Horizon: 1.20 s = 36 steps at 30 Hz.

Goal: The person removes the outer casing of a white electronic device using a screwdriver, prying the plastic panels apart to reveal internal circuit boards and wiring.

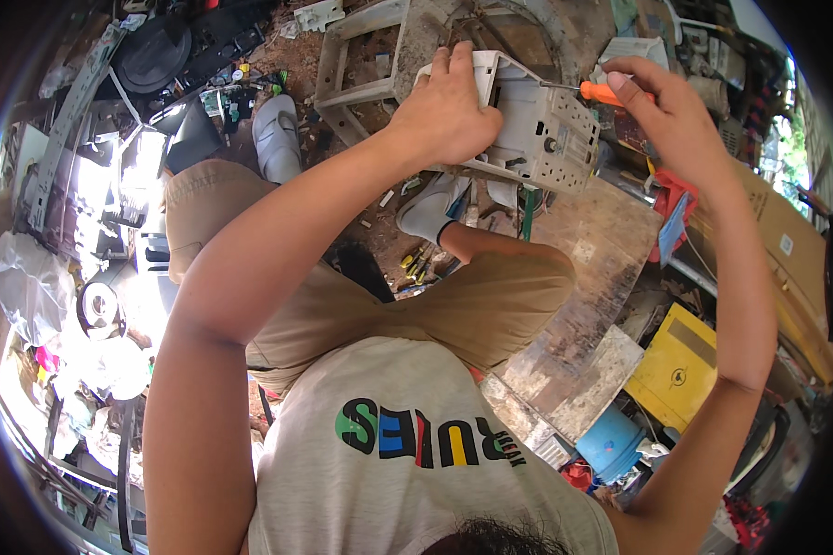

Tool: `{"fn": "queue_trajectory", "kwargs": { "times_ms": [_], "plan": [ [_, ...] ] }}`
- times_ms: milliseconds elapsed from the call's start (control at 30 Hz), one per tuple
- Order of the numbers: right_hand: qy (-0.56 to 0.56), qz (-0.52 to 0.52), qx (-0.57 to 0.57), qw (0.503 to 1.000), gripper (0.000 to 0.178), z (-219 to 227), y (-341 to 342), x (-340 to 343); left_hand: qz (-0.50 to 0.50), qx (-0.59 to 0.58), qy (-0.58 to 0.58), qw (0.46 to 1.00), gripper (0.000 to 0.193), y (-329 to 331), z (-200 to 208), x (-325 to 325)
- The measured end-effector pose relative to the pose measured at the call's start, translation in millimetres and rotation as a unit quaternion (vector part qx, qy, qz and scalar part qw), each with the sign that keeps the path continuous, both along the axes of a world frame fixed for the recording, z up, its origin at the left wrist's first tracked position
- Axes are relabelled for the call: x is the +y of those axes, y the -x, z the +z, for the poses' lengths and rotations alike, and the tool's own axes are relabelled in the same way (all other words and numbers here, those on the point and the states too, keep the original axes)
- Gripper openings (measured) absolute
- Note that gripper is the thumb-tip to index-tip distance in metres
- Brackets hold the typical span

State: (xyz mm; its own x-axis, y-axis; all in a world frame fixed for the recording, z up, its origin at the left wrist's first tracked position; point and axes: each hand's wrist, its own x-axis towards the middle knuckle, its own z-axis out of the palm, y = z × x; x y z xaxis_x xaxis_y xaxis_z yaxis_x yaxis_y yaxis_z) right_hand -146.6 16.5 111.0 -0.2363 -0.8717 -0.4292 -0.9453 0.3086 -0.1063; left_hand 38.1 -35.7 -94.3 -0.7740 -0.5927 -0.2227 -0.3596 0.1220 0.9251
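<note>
A grey-white boxy appliance casing (557, 139), with small holes along its end panel, is tilted in front of me near the top of the view. My left hand (449, 116) grips its left side, the fingers over the far edge and the thumb toward the inside. In my right hand (662, 111) is a screwdriver (602, 92) with an orange handle, pinched between thumb and fingers. Its shaft points left, and the tip meets the casing's upper edge. Whether it sits in a screw is too small to tell.
Behind the casing stands a dirty grey frame (361, 92). A worn wooden board (578, 277) lies right of my knee. Farther right are a yellow box (677, 365), a blue bucket (611, 444) and cardboard (777, 240). Yellow-handled tools (418, 266) lie between my legs; scrap parts crowd the left.
</note>
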Motion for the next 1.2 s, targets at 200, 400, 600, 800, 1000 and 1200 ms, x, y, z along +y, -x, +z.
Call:
{"fn": "queue_trajectory", "kwargs": {
  "times_ms": [200,400,600,800,1000,1200],
  "plan": [
    [-0.132,-0.14,-0.039,0.981,0.03,-1,-10,-15,-0.002,0.002,-0.003,1.0,0.09,0,0,0],
    [-0.023,0.394,0.133,0.909,0.034,-4,19,-17,0.0,-0.002,-0.005,1.0,0.09,2,2,-1],
    [0.13,0.188,-0.013,0.973,0.029,-9,0,-2,-0.006,-0.003,-0.008,1.0,0.09,0,3,-2],
    [-0.091,-0.037,0.081,0.992,0.029,5,-5,-6,-0.001,-0.022,-0.003,1.0,0.089,1,3,-1],
    [0.129,0.249,0.015,0.96,0.027,-12,25,1,0.007,-0.003,-0.005,1.0,0.091,4,0,-1],
    [-0.033,0.026,0.092,0.995,0.024,3,-1,2,0.004,-0.002,0.0,1.0,0.092,4,-3,-1]
  ]
}}
